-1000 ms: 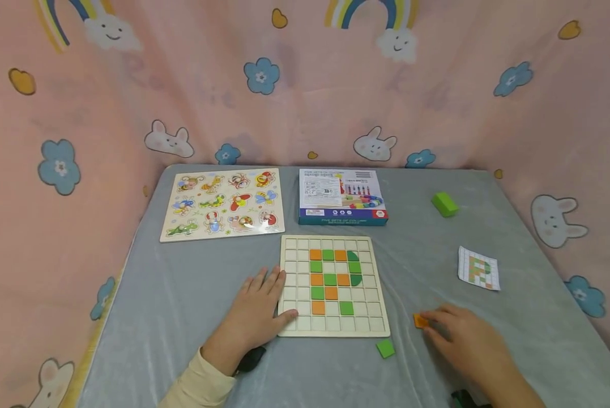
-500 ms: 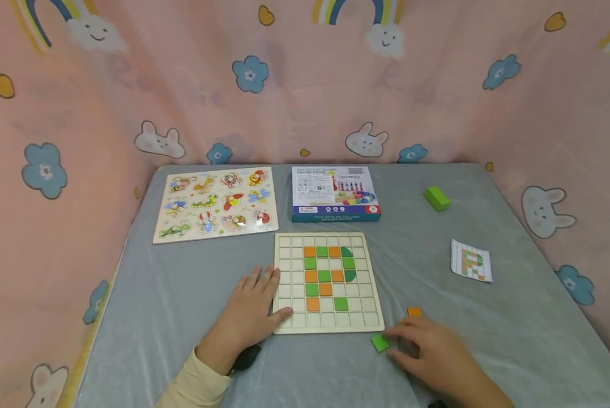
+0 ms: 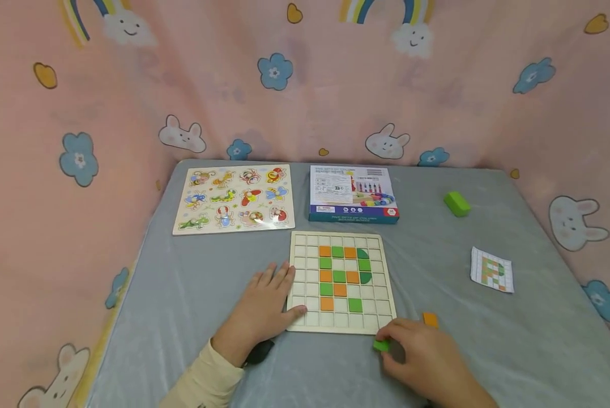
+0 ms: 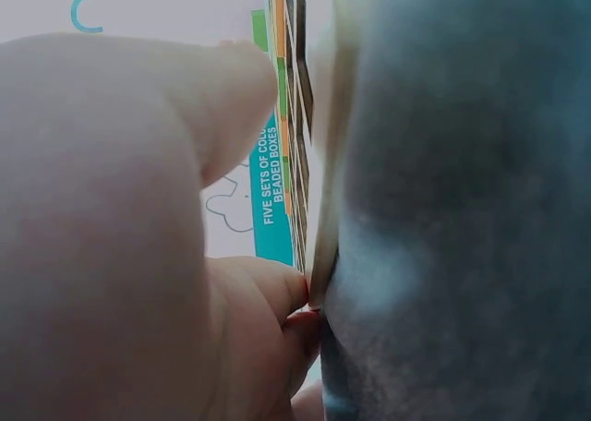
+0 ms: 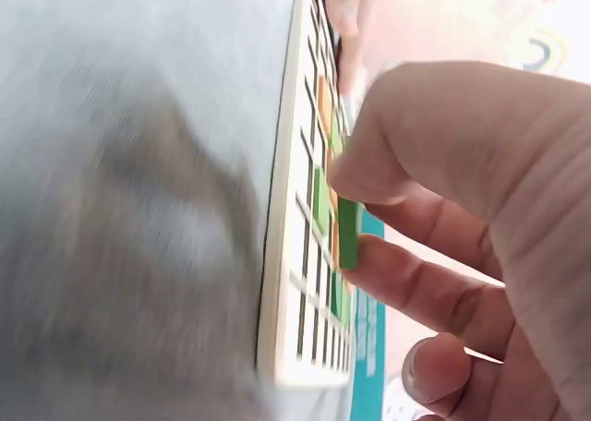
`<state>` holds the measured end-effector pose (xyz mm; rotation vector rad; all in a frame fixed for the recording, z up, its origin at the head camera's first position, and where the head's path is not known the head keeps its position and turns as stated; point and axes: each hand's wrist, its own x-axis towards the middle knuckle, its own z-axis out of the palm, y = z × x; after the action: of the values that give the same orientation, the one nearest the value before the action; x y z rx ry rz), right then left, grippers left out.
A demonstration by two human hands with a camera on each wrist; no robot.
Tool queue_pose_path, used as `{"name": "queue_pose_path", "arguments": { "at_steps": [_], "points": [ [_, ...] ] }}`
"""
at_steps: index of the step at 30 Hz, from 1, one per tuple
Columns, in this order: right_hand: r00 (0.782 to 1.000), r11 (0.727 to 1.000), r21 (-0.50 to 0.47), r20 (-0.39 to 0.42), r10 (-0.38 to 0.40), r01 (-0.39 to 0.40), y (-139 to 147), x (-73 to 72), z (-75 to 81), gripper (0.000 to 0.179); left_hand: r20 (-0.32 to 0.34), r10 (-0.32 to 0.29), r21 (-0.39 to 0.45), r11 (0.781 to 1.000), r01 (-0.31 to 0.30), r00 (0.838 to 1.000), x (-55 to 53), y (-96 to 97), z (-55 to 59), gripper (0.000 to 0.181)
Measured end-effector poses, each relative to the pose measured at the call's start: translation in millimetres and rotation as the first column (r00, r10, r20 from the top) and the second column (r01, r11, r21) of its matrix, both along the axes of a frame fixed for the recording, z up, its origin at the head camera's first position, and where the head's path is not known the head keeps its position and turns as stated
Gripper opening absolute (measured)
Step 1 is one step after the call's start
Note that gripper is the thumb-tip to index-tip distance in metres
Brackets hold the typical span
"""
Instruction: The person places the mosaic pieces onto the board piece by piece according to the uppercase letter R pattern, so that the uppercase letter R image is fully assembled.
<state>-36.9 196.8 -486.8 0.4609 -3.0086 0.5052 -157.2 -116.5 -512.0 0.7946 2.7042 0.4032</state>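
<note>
A wooden grid board [image 3: 305, 321] lies mid-table, with orange, green and dark green tiles set in its squares. My left hand [image 3: 261, 306] rests flat at the board's left edge, its thumb lying over the lower left corner and fingers extended. Just off the lower right corner, my right hand [image 3: 424, 354] pinches a green square tile [image 3: 381, 345] between thumb and fingers. In the right wrist view that green tile [image 5: 348, 232] is seen edge-on, raised off the cloth. Beside the right hand's knuckles lies an orange tile [image 3: 430, 319], partly covered by the hand.
A pattern card [image 3: 492, 270] lies to the right, with a green block [image 3: 457, 204] farther back. Behind the board are a boxed bead set [image 3: 354, 215] and an insect puzzle board [image 3: 235, 225]. A pink printed curtain [image 3: 325, 85] stands behind the grey-covered table.
My right hand has let go of the orange tile, moved left to the green tile and picked it up. The left hand stays at the board's edge. The head view has shifted a little.
</note>
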Motion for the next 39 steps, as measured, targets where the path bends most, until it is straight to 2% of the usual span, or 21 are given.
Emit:
{"name": "queue_pose_path", "arguments": {
  "at_steps": [8, 11, 15, 22, 30, 35, 39],
  "points": [
    [0.992, 0.992, 0.0, -0.019, 0.127, -0.127, -22, -16.6, 11.7, 0.024, -0.007, -0.001, -0.01, 1.0, 0.001, 1.0, -0.4, 1.5, 0.2, 0.09],
    [0.988, 0.988, 0.032, -0.014, 0.154, -0.154, -31, -24.2, 13.0, 0.02, -0.004, 0.001, -0.006, 1.0, -0.001, 1.0, -0.3, 1.1, -0.1, 0.089],
    [0.983, 0.981, 0.079, -0.012, 0.181, -0.179, -46, -35.2, 9.0, 0.016, -0.003, 0.003, -0.007, 1.0, -0.003, 1.0, -0.8, 0.4, -3.0, 0.09],
    [0.969, 0.971, 0.057, -0.07, 0.237, -0.233, -71, -49.0, -6.8, 0.013, -0.025, 0.001, -0.005, 1.0, -0.001, 1.0, -1.5, -0.6, -4.4, 0.089],
    [0.966, 0.968, 0.013, -0.059, 0.252, -0.252, -73, -55.1, -12.1, 0.011, -0.023, -0.001, 0.009, 1.0, 0.001, 1.0, -1.0, 1.2, 0.0, 0.085],
    [0.981, 0.981, 0.033, -0.034, 0.193, -0.192, -71, -53.3, -12.6, 0.011, -0.018, 0.006, 0.024, 1.0, -0.005, 1.0, -0.3, 0.1, -0.1, 0.081],
    [0.989, 0.989, 0.004, -0.029, 0.147, -0.147, -68, -48.0, -14.8, 0.012, -0.028, 0.011, 0.015, 1.0, -0.011, 1.0, 2.1, 1.2, -2.8, 0.078]
  ]
}}
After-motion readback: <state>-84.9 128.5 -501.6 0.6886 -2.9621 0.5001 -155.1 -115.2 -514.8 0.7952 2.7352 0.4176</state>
